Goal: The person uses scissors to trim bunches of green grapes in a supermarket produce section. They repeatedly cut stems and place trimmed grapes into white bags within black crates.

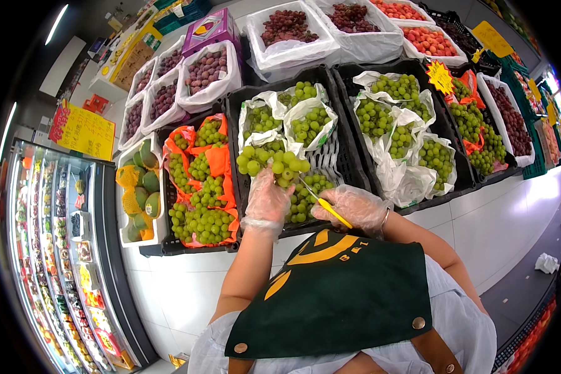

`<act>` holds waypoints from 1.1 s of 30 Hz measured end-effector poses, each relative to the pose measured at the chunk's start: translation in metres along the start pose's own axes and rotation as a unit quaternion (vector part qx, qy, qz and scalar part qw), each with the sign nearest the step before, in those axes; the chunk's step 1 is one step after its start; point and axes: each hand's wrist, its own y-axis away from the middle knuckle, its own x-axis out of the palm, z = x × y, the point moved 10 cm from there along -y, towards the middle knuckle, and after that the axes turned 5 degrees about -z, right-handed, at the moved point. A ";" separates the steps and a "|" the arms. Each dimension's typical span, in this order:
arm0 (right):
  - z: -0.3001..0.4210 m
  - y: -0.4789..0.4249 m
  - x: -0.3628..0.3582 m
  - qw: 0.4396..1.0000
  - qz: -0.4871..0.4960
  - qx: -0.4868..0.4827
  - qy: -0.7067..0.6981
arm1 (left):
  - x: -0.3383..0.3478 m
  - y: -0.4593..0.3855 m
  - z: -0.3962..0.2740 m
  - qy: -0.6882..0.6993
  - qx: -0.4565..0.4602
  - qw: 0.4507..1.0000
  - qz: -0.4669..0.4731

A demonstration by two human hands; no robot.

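My left hand (pixel 266 203), in a clear plastic glove, holds up a bunch of green grapes (pixel 273 163) above a black plastic crate (pixel 341 154). In my right hand (pixel 355 205), also gloved, is a pair of small scissors with yellow handles (pixel 333 212). Their metal blades point up and left to the underside of the held bunch; whether they touch a stem is too small to tell. White paper-wrapped grape bunches (pixel 311 124) fill the back of the crate. Beneath my hands lie loose green grapes (pixel 304 198), partly hidden.
Right of this crate stands another black crate (pixel 423 201) with wrapped green grapes. A crate with orange-wrapped grapes (pixel 208 187) and a white box of mangoes (pixel 145 233) are on the left. Behind are boxes of red grapes (pixel 290 28) and plums (pixel 208 70). A glass-fronted display fridge (pixel 65 233) stands far left.
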 end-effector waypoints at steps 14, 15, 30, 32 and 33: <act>-0.019 -0.009 0.015 0.965 -0.023 -0.168 0.198 | -0.023 -0.009 -0.013 0.045 -0.024 0.997 -0.054; -0.017 -0.008 0.015 0.961 -0.028 -0.186 0.204 | -0.022 -0.008 -0.013 0.059 -0.031 0.996 -0.055; -0.014 0.005 0.002 0.970 -0.061 -0.146 0.185 | 0.008 0.018 -0.011 0.114 -0.108 0.988 0.010; -0.013 0.007 0.000 0.971 -0.071 -0.146 0.175 | 0.010 0.019 -0.010 0.126 -0.115 0.985 0.034; -0.013 0.009 -0.002 0.972 -0.078 -0.141 0.171 | 0.015 0.023 -0.012 0.132 -0.114 0.984 0.041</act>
